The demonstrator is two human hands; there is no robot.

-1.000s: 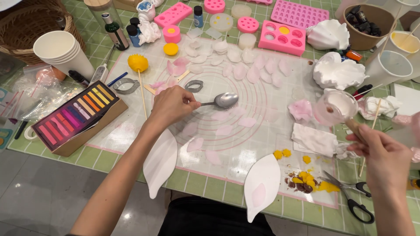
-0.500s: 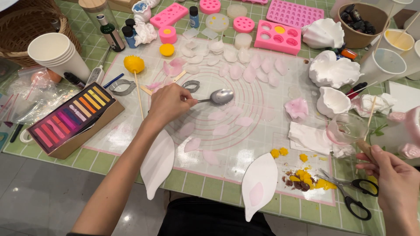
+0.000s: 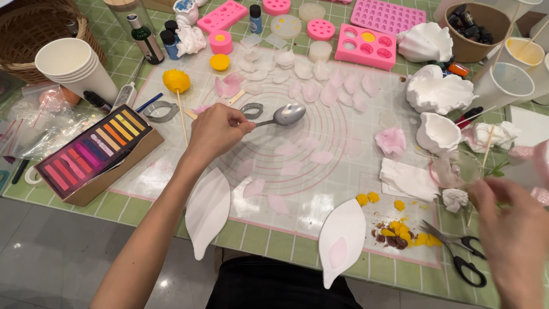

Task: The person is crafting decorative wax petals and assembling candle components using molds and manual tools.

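White leaf-shaped moulds lie at the near table edge. Right hand is blurred beside scissors; its grasp cannot be told. Left hand pinches a metal spoon over the silicone mat, among pale petals.

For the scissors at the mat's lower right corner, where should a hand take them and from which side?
Take the scissors by the black loop handles at their right end, coming from the right, where the right hand already is. The blades point up-left toward the yellow and brown crumbs, so the loops are the free end. They lie flat and slightly open, so a lift from above should work.
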